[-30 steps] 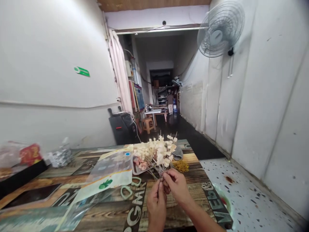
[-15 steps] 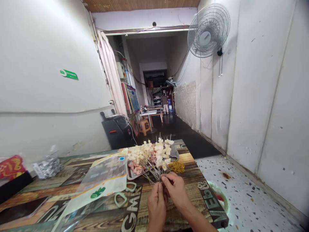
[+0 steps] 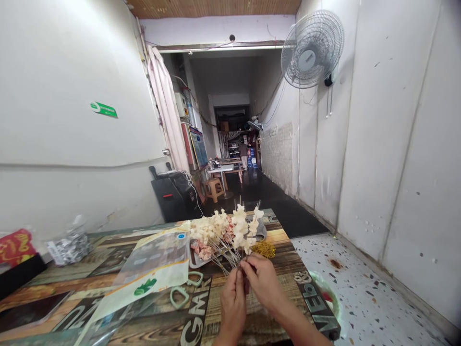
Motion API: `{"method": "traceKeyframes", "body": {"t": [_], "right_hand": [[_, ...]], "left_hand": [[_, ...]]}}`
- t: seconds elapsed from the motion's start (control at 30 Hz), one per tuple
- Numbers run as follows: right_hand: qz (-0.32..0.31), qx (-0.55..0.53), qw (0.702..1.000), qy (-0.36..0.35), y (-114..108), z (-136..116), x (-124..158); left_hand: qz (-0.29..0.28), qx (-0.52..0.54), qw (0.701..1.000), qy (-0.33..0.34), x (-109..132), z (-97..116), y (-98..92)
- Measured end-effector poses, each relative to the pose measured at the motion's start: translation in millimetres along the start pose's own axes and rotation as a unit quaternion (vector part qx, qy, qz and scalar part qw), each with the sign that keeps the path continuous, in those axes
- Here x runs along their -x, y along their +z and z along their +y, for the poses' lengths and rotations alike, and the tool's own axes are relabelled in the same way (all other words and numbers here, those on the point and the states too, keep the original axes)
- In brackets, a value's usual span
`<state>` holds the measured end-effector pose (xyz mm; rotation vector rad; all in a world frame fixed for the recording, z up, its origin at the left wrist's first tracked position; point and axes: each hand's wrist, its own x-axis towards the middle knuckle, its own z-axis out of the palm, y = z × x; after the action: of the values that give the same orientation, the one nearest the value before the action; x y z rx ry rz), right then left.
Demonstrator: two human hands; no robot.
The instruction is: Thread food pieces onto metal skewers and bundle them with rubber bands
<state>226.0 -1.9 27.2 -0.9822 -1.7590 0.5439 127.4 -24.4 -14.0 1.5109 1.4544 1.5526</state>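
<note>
So both my hands are pinched shut on the skewer bunch (image 3: 230, 235): left hand (image 3: 233, 305) and right hand (image 3: 264, 283) grip the stick ends, food tips fanning away from me.

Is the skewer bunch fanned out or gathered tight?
Fanned out. The skewers meet at the bottom where the left hand and right hand pinch them, and the food-tipped ends spread apart above the table.

Bright and even up close, dim down the far corridor (image 3: 234, 139); strongly bowed at edges, slightly soft throughout.
</note>
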Motion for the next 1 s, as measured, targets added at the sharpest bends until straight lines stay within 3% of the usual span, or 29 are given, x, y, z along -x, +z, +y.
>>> {"method": "traceKeyframes", "body": {"t": [0.17, 0.4, 0.67, 0.8, 0.9, 1.0], "right_hand": [[-0.043, 0.063, 0.996, -0.051, -2, -5, -13], [-0.078, 0.153, 0.984, -0.041, 30, 8, 8], [-0.026, 0.164, 0.986, -0.033, 40, -10, 3], [-0.025, 0.154, 0.988, 0.006, 49, 2, 8], [-0.011, 0.144, 0.989, 0.018, 52, 10, 11], [-0.017, 0.134, 0.991, 0.014, 46, 5, 7]], "left_hand": [[-0.018, 0.043, 0.999, 0.002, -8, 0, -3.4], [0.017, 0.024, 1.0, -0.007, 1, -39, -4.7], [0.061, 0.0, 0.998, 0.005, 3, -29, -10.8], [0.029, 0.003, 0.999, -0.035, 0, -44, -7.2], [0.02, 0.004, 0.999, -0.024, -1, -55, -5.6], [0.013, -0.012, 1.0, -0.002, 1, -48, -8.0]]}}
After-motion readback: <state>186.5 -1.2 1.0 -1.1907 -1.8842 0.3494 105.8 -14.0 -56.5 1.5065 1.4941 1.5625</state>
